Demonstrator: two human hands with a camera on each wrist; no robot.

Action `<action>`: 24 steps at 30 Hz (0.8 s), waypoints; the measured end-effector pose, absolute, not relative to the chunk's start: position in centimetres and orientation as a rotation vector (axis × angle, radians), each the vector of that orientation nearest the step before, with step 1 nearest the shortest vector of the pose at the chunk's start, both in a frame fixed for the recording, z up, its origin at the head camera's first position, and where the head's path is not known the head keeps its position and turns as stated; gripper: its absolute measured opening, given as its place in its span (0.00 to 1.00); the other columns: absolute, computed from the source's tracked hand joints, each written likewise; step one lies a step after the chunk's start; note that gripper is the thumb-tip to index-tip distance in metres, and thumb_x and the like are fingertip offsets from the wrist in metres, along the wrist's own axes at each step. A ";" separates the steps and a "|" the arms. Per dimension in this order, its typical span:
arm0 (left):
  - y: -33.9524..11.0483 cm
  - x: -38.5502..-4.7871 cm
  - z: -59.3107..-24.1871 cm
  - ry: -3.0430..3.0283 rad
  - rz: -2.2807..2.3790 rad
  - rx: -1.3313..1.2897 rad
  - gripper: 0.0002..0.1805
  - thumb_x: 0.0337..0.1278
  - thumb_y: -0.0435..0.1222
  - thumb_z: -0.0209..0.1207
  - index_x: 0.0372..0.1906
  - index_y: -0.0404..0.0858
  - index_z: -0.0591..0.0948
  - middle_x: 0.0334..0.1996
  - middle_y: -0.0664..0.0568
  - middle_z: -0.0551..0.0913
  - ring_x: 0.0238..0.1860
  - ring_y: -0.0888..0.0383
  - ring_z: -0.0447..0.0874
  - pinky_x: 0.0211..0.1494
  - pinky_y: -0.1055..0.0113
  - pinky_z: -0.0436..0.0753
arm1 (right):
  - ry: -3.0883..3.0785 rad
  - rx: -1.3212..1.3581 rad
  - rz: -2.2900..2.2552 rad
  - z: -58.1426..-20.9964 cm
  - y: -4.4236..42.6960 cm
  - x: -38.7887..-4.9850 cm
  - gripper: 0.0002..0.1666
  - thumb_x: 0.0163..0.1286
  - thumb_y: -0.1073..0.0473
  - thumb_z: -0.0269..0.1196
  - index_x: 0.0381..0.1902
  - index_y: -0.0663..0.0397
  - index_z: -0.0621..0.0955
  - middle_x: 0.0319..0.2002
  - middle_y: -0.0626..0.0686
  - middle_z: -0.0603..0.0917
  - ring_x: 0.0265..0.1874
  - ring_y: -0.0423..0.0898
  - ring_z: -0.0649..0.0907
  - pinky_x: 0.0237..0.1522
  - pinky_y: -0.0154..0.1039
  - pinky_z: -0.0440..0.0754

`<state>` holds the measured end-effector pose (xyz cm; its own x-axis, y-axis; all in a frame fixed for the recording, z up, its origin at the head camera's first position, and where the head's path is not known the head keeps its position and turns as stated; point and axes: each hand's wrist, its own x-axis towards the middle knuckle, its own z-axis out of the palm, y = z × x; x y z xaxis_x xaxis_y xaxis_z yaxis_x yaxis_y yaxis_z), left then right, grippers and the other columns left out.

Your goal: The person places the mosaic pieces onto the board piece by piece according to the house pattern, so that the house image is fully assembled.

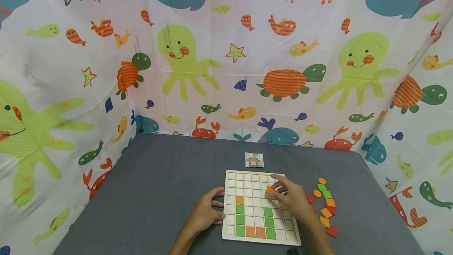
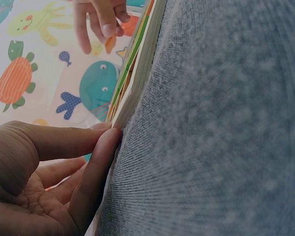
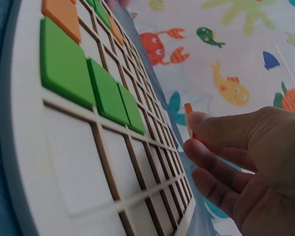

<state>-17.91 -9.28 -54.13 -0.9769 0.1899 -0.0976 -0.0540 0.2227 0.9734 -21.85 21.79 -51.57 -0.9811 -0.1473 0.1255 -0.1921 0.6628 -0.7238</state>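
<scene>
Before me on the dark grey table [image 1: 170, 180] lies a pale wooden square grid board [image 1: 245, 207], my left hand [image 1: 204, 211] at its left edge, my right hand [image 1: 291, 196] over its right rear part, holding an orange flat tile [image 1: 270, 189]. In the board, three green square tiles [image 1: 240, 219] run back from the front row, an orange square tile [image 1: 240, 200] behind them; three matching green tiles [image 1: 269, 222] run parallel to their right. Between both columns, in front, sit two orange square tiles [image 1: 260, 232]. A small printed paper card [image 1: 254, 160] lies behind the board; loose red, orange and green flat pieces [image 1: 326, 213] lie to its right.
</scene>
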 end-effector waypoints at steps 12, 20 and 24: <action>-9.3 -17.9 -54.1 2.305 1.842 0.125 0.46 0.42 0.14 0.70 0.74 0.34 0.74 0.67 0.39 0.78 0.52 0.48 0.85 0.30 0.58 0.92 | -2.835 0.375 1.337 -51.8 19.6 -21.5 0.36 0.64 0.67 0.76 0.70 0.51 0.81 0.44 0.47 0.88 0.40 0.43 0.88 0.41 0.35 0.87; -9.3 -18.0 -54.2 2.296 1.841 0.131 0.46 0.43 0.14 0.70 0.74 0.34 0.74 0.68 0.39 0.78 0.53 0.47 0.85 0.30 0.58 0.92 | -2.845 0.471 1.381 -51.9 18.3 -21.3 0.35 0.66 0.70 0.73 0.70 0.53 0.80 0.44 0.51 0.88 0.40 0.45 0.87 0.41 0.37 0.88; -9.4 -18.0 -54.2 2.296 1.840 0.135 0.46 0.43 0.14 0.70 0.74 0.34 0.74 0.68 0.38 0.78 0.53 0.48 0.85 0.30 0.58 0.92 | -2.846 0.491 1.397 -52.0 17.8 -21.2 0.35 0.65 0.69 0.74 0.70 0.53 0.80 0.44 0.50 0.88 0.41 0.45 0.87 0.41 0.36 0.87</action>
